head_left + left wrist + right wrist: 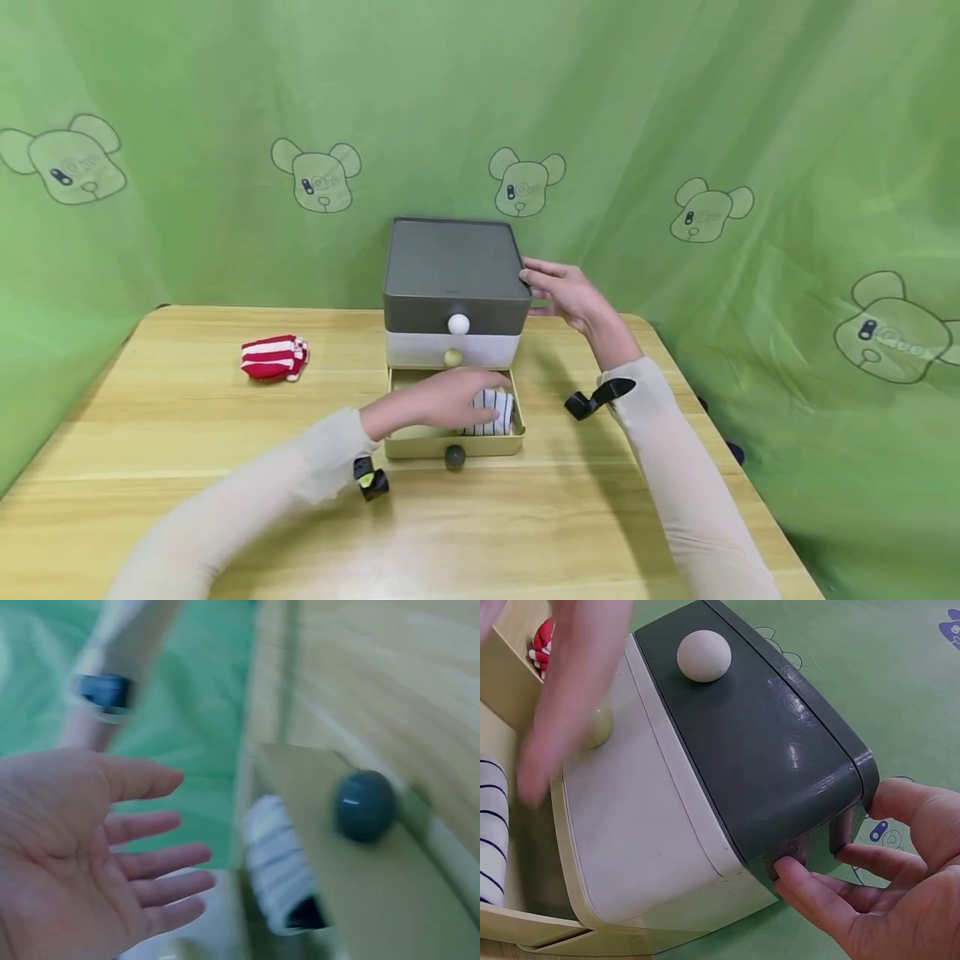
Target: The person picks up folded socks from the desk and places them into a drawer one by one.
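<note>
A small three-tier drawer box (453, 258) stands on the table, dark grey on top, white in the middle, cream below. Its cream bottom drawer (416, 449) is pulled out. Inside, at the right, lies a rolled white cloth (501, 419) with dark stripes; its dark end shows in the left wrist view. My left hand (452, 400) hovers over the drawer, fingers extended, and holds nothing; a gap separates its fingers from the striped cloth (274, 862) in the left wrist view. My right hand (922, 870) rests its fingertips against the dark tier's right side.
Left of the box, a red and white striped cloth bundle (272, 358) lies on the wooden table (187, 433). Round knobs stick out from the tiers: white (458, 324), yellowish (453, 357) and dark grey (454, 457). A green curtain (450, 100) hangs behind.
</note>
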A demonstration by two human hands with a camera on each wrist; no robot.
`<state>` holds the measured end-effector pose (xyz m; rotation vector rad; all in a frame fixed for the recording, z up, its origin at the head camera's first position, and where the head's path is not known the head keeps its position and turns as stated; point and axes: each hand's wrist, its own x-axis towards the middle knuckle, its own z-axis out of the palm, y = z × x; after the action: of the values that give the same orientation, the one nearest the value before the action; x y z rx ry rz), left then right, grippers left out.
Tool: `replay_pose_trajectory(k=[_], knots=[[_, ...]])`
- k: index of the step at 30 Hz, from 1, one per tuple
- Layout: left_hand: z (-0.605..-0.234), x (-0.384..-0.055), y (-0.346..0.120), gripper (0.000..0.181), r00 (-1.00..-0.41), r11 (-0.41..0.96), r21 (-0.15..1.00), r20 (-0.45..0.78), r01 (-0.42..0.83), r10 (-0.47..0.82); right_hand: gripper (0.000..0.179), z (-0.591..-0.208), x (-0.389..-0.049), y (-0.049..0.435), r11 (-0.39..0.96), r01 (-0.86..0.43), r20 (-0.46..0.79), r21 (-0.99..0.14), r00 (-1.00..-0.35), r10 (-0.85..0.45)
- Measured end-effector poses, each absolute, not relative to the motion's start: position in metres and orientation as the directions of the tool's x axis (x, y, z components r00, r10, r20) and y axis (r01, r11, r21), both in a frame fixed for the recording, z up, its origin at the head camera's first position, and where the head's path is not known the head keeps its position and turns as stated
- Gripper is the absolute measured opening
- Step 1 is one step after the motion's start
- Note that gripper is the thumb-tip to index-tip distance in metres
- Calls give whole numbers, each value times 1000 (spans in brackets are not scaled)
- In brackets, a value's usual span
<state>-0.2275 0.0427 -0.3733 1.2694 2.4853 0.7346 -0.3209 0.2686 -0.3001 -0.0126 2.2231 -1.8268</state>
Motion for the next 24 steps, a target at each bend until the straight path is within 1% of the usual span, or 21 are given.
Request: replay_pose_trajectory(k=[4,6,7,9,11,14,17,20,22,24], knots=[[-348,-215,10,38,-534,392,611,59,688,844,58,-302,-320,273,208,165,-202,-964,-964,-171],[-337,-211,-13,36,-538,358,648,95,672,838,58,-302,-320,274,204,164,-201,-965,-964,-172],[-333,-212,-26,36,-554,353,667,108,657,826,59,-303,-320,274,202,164,-200,-966,-964,-173],[-329,-215,-55,35,-608,362,691,141,626,782,59,-303,-320,274,196,161,-196,-967,-964,-177],[-328,-223,-86,35,-684,397,714,156,576,713,59,-303,-320,274,196,157,-193,-968,-964,-181],[-335,-245,-134,34,-802,468,739,162,485,575,59,-302,-321,273,199,156,-193,-967,-964,-183],[-348,-268,-178,39,-890,533,763,122,367,439,58,-302,-321,272,204,150,-188,-967,-965,-181],[-364,-286,-215,49,-937,576,785,17,229,350,58,-301,-323,272,204,144,-182,-968,-967,-180],[-376,-295,-234,57,-945,593,792,-70,143,321,58,-302,-324,271,202,143,-181,-969,-966,-183],[-388,-301,-248,62,-940,614,785,-145,81,309,58,-302,-325,271,202,144,-182,-969,-965,-186]])
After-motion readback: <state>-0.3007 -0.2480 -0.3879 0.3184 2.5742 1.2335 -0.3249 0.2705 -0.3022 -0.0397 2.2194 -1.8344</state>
